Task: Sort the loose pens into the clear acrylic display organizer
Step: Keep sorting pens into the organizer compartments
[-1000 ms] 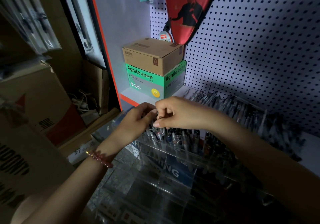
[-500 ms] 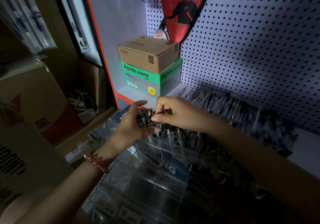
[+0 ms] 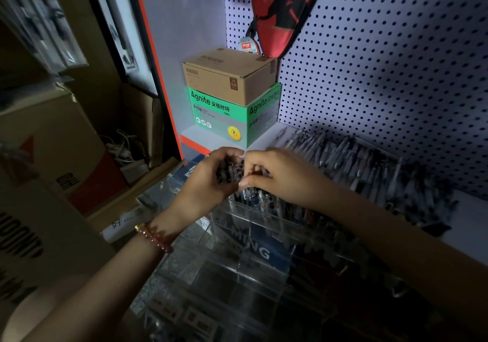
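Note:
A clear acrylic organizer (image 3: pixel 237 267) with stepped compartments stands in front of me, its back row packed with upright pens (image 3: pixel 264 199). My left hand (image 3: pixel 208 183) grips a bundle of dark pens (image 3: pixel 229 171) above the organizer's back left corner. Beside it, my right hand (image 3: pixel 277 175) pinches one pen at the bundle's right edge with thumb and forefinger. A heap of loose pens (image 3: pixel 369 164) lies on the white shelf behind and to the right of my right hand.
A brown carton (image 3: pixel 229 74) sits on a green Agnite box (image 3: pixel 219 111) at the shelf's back left corner. The pegboard wall (image 3: pixel 396 64) rises behind, with a red bag (image 3: pixel 280 8) hanging on it. Cardboard boxes (image 3: pixel 52 143) crowd the left side.
My left hand has curled more tightly round the pen bundle and lifted it slightly. My right hand stays at the bundle, pinching a pen. The view has shifted a little.

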Demonstrator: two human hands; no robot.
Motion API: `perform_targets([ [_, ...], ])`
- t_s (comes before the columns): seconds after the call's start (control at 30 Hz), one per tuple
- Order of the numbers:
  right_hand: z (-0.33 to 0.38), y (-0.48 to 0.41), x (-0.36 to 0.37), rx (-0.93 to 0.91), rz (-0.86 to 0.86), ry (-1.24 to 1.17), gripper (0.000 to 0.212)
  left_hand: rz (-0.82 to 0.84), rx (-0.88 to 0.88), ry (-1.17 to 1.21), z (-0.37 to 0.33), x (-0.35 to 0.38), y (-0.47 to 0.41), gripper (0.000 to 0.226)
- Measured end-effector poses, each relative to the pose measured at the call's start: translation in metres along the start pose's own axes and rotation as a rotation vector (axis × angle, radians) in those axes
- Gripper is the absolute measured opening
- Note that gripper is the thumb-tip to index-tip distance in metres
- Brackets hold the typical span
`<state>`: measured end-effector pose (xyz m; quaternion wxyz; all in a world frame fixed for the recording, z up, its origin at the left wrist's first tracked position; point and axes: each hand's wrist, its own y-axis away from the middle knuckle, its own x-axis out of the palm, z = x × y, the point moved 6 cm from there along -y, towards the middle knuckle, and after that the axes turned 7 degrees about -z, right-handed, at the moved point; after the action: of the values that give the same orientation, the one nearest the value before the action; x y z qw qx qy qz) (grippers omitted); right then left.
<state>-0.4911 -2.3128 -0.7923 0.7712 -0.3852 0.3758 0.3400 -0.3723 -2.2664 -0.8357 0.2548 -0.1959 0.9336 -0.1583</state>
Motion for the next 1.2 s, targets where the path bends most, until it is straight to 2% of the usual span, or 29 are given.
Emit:
perform_targets([
  [0.23, -0.006, -0.004, 0.002, 0.018, -0.047, -0.058, 0.016, 0.005, -0.160, 0.104, 0.000, -0.008, 0.004, 0.072],
  [0.33, -0.015, -0.006, 0.001, 0.079, -0.050, -0.117, 0.012, 0.062, -0.217, 0.061, 0.006, -0.008, 0.004, 0.084],
  [0.5, -0.021, -0.007, 0.009, 0.250, -0.007, -0.262, 0.042, 0.101, -0.202, 0.043, 0.008, 0.000, 0.010, 0.101],
  [0.63, -0.028, -0.013, 0.010, 0.336, 0.014, -0.245, 0.023, 0.046, -0.182, 0.053, 0.006, 0.002, 0.011, 0.096],
  [0.8, -0.027, -0.014, 0.020, 0.312, 0.127, -0.059, 0.026, 0.037, -0.077, 0.016, 0.002, 0.009, 0.011, 0.074],
  [0.9, -0.024, -0.017, 0.018, 0.286, 0.101, -0.056, 0.028, -0.013, -0.056, 0.007, 0.001, 0.005, 0.008, 0.062],
  [1.03, -0.022, -0.012, 0.018, 0.278, 0.137, -0.128, 0.026, -0.014, -0.082, -0.022, 0.002, 0.001, 0.005, 0.062],
  [1.1, -0.022, -0.009, 0.015, 0.253, 0.141, -0.085, 0.023, 0.013, -0.100, -0.034, 0.004, -0.002, 0.004, 0.063],
  [1.2, -0.018, -0.005, 0.003, 0.200, 0.036, -0.021, 0.021, -0.045, -0.079, -0.011, 0.000, -0.009, 0.002, 0.064],
])
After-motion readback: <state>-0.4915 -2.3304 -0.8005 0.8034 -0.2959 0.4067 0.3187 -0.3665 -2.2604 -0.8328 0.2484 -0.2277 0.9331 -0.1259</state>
